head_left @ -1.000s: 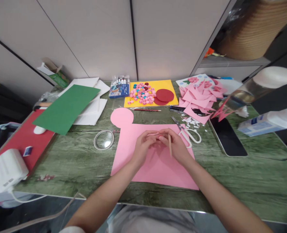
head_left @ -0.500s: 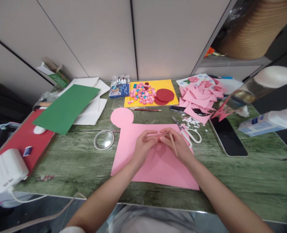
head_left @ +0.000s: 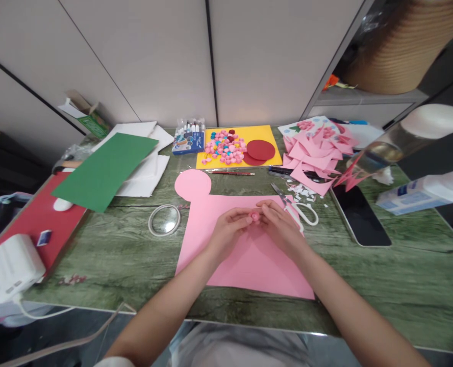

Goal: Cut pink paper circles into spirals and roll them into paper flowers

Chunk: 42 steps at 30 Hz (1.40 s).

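My left hand (head_left: 228, 232) and my right hand (head_left: 278, 227) meet over a large pink paper sheet (head_left: 245, 265) on the green table. Between their fingertips they pinch a small rolled pink paper coil (head_left: 255, 216). Both hands have fingers curled in around it. The thin wooden stick seen earlier is hidden now. White-handled scissors (head_left: 297, 209) lie just right of my right hand, touching the sheet's edge.
A yellow sheet (head_left: 211, 160) at the back holds many small paper rolls and red discs (head_left: 260, 150). Pink scraps (head_left: 312, 153), a phone (head_left: 358, 216), a tape ring (head_left: 164, 220), green paper (head_left: 106, 168), a marker box (head_left: 188, 137) and a white charger (head_left: 12, 265) surround the work area.
The pink strip stretched between my fingers has been wound into a tight coil. The wooden stick in my right hand has dropped out of sight.
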Each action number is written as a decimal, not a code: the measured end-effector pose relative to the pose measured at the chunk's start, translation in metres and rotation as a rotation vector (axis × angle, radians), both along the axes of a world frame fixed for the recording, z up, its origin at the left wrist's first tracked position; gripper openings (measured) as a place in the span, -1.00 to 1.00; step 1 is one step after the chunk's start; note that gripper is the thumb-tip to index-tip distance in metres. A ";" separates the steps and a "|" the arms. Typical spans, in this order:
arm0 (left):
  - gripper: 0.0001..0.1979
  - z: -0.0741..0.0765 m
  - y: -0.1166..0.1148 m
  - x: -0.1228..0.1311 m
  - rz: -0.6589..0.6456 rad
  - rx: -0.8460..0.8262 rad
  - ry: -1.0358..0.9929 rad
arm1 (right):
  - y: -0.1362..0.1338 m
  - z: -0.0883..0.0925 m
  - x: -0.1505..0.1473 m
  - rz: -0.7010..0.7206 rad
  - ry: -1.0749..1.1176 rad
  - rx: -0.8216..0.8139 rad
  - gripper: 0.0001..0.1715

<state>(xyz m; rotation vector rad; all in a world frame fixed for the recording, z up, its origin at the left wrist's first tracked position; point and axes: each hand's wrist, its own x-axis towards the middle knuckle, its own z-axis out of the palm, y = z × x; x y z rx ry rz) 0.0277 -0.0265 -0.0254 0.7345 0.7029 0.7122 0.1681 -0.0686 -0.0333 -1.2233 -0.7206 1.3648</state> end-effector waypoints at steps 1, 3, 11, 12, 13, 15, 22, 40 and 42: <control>-0.80 0.001 0.000 0.000 0.001 0.004 0.005 | 0.001 0.000 0.000 -0.007 0.052 -0.008 -0.74; -0.79 0.001 0.000 0.000 0.005 0.004 0.011 | 0.002 -0.001 0.001 -0.017 0.137 -0.012 -0.75; -0.80 -0.004 -0.001 0.000 0.053 0.101 0.111 | 0.003 0.001 0.000 -0.030 0.144 -0.040 -0.71; -0.79 -0.005 0.000 0.000 0.055 0.115 0.127 | 0.003 0.001 0.000 -0.031 0.149 -0.044 -0.71; -0.78 -0.005 0.000 0.000 0.054 0.125 0.138 | 0.002 0.001 0.000 -0.033 0.152 -0.049 -0.70; -0.76 -0.005 0.000 0.000 0.053 0.128 0.145 | 0.002 0.001 0.000 -0.035 0.157 -0.056 -0.70; -0.69 -0.004 0.001 -0.001 0.070 0.124 0.089 | 0.001 0.001 -0.001 -0.037 0.160 -0.051 -0.70; -0.80 -0.002 -0.002 0.001 0.067 0.154 0.081 | 0.001 0.001 0.000 0.008 0.087 -0.006 -0.74; -0.80 -0.004 -0.002 0.000 0.066 0.200 0.107 | 0.000 0.002 -0.001 0.011 0.086 -0.006 -0.75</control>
